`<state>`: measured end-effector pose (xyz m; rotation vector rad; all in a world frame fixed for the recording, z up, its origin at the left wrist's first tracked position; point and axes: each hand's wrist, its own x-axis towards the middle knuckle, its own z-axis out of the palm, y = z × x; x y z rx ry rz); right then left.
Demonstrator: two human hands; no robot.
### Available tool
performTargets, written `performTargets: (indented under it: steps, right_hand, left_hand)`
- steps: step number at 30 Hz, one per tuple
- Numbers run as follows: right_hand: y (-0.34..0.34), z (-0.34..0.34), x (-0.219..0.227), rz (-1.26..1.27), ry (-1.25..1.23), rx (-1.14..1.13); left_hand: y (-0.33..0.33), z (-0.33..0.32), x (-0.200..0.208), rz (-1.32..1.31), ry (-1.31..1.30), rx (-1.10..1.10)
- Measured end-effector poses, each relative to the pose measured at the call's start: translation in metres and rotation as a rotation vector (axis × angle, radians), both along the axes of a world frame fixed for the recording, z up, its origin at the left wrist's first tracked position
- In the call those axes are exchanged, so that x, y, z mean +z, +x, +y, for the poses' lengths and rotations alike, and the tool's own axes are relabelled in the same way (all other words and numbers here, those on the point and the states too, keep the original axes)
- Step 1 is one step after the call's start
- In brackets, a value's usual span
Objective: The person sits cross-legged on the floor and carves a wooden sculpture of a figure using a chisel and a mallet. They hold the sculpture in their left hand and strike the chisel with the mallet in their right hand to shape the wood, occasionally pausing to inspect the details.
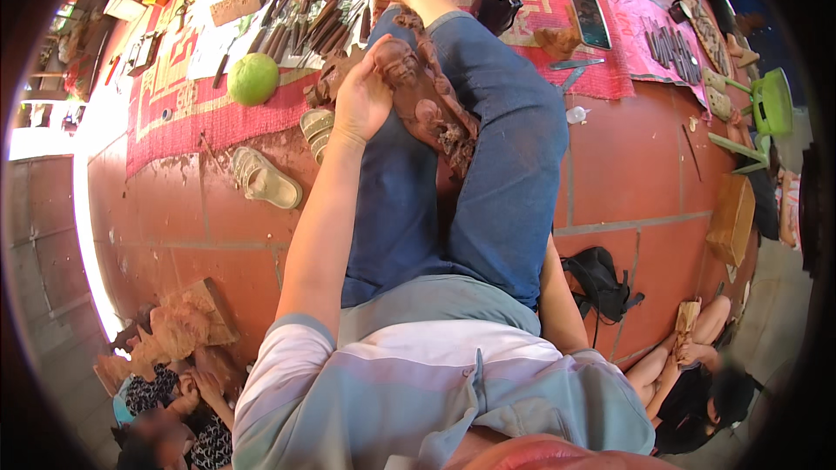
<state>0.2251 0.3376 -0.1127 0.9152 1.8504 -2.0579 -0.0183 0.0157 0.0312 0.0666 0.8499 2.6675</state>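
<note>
And there's the carving [427, 113], resting between the legs of the jeans [514, 113]! My left grip [364, 103] clasps its edge; my right grip's hidden beyond the jeans, state unclear. I'd brace evenly, sparing delicate detail.

A short-sleeved shirt [414, 374] banded in white and grey-blue tops blue trousers [496, 174].
</note>
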Motion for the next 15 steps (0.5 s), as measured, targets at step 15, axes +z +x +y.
performTargets:
  steps: [15]
  right_hand:
    - [-0.041,-0.035,0.043,0.012,0.001,-0.378]
  left_hand:
    - [-0.014,-0.006,-0.019,0.056,-0.169,-0.081]
